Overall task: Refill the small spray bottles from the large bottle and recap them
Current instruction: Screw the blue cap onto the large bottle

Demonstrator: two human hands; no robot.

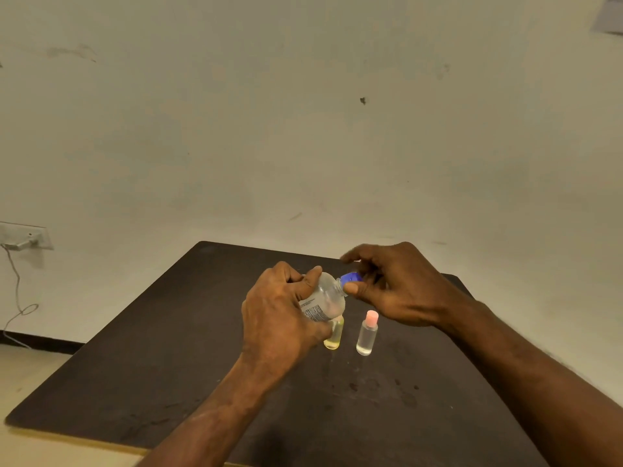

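Note:
My left hand grips the large clear bottle, tilted with its neck pointing right, above the dark table. My right hand pinches the bottle's blue cap at the neck. A small bottle with yellow liquid stands just below the large bottle, its top hidden behind it. To its right stands a small clear bottle with a pink cap on.
Wet spots mark the tabletop in front of the small bottles. The table's far edge runs along a pale wall. A wall socket with a cable is at the far left, off the table.

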